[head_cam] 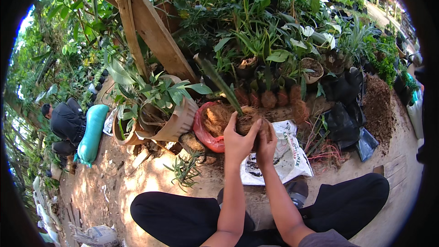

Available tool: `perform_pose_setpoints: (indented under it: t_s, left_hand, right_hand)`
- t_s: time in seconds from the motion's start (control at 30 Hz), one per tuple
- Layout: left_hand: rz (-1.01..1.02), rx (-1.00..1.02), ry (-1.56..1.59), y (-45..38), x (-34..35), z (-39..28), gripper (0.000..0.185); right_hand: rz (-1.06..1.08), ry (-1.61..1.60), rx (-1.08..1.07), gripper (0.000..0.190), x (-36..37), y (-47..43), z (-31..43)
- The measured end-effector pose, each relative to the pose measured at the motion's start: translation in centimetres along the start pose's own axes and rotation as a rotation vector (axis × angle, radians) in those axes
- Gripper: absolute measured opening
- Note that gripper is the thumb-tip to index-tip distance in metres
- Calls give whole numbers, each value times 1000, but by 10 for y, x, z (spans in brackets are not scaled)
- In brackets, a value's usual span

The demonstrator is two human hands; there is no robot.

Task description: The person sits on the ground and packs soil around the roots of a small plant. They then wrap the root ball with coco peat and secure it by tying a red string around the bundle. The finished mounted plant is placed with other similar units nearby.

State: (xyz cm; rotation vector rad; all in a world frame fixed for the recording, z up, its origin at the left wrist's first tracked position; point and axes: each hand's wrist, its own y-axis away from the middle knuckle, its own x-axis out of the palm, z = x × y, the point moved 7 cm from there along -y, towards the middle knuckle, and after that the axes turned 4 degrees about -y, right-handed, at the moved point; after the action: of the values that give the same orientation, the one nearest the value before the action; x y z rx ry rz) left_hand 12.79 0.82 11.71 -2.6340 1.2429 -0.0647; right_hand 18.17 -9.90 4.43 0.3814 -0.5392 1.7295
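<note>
Between my left hand [238, 140] and my right hand [265, 140] I hold a ball of brown coconut fibre [248, 121] around the base of a plant. One long, stiff green leaf [221, 84] rises from it, tilted up and to the left. My left thumb and fingers press on its near side, and my right hand cups its right side. Just left of the hands, a red plastic bag [208, 143] holds loose coconut fibre [215, 120]. Below my hands a white printed sack [291, 159] lies on the ground with dark soil crumbs on it.
Several fibre-wrapped root balls [269, 99] stand in a row behind. Black plastic grow bags [343, 123] and a soil heap [377, 109] lie right. Large plant pots [176, 118] and a slanted wooden plank [154, 27] stand left. A person [68, 120] sits far left beside a green sack [92, 133].
</note>
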Motion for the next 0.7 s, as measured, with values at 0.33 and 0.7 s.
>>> perform_pose_setpoints:
  t_s: [0.33,0.7]
  left_hand:
    - [523,-180,296,-9,-25,36,61]
    - [56,-75,370,2,-8,67,63]
  right_hand:
    - [99,-526,784,54,7,-3,-16]
    - [93,-324,786,70,-4,-5,-29]
